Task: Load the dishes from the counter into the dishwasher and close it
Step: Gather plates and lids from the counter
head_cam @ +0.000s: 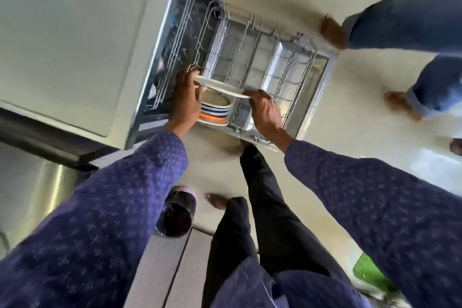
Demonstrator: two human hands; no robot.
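The dishwasher [175, 32] stands open, its lower wire rack [270, 57] pulled out over the lowered door. A white plate [220, 87] hovers flat above the rack's near corner. My left hand [185, 97] grips its left rim and my right hand [262, 107] pinches its right rim. Just below the plate, a stack of bowls with blue and orange stripes [215, 110] sits in the rack, partly hidden by the plate and my left hand.
Another person in jeans [405, 22] stands barefoot on the floor to the right of the door. A dark cylindrical cup [176, 212] sits by the counter edge [160, 270] below my left sleeve. White cabinet fronts [62, 32] fill the left.
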